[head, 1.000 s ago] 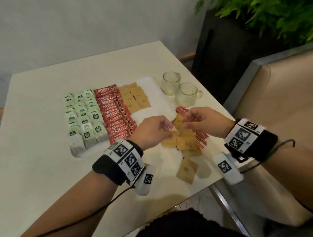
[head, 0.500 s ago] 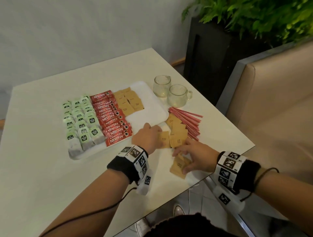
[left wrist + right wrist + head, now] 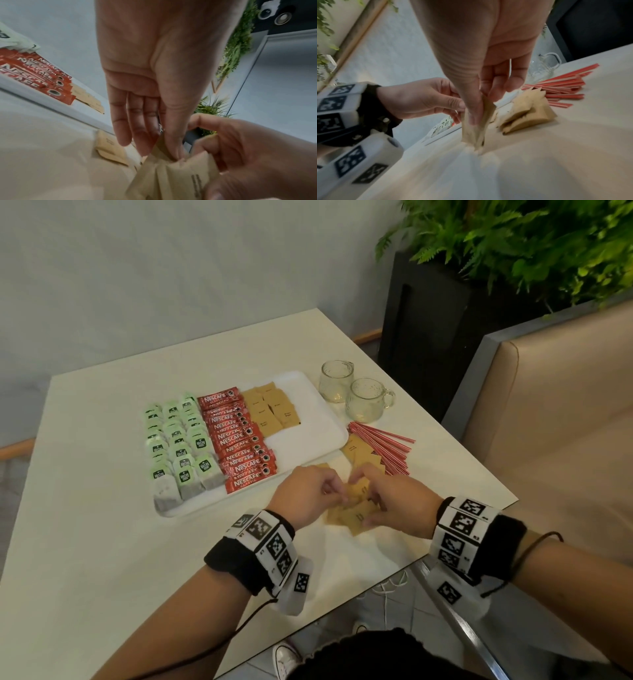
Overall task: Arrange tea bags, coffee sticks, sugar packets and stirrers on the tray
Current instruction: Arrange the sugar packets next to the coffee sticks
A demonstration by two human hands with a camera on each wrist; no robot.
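Worktop: we note a cream square worktop [image 3: 102,542], matte, set in a corner by a pale grey wall [image 3: 171,268].
Room: a black planter [image 3: 428,337] with fern beyond the far corner; a beige padded seat [image 3: 565,422] on the right; tiled floor below.
Tray: white tray [image 3: 318,419] on the worktop holds tea bags [image 3: 178,446] at left, coffee sticks [image 3: 239,440] in the middle, sugar packets [image 3: 272,412] beside them.
Loose items: brown packets [image 3: 356,511] lie on the worktop near the tray's near edge; red stirrers [image 3: 383,446] just beyond; two glass cups [image 3: 356,395] behind.
Left hand: left hand [image 3: 305,498] pinches brown packets, thumb against fingers.
Right hand: right hand [image 3: 397,505] pinches packets of the same heap, the two hands close together.
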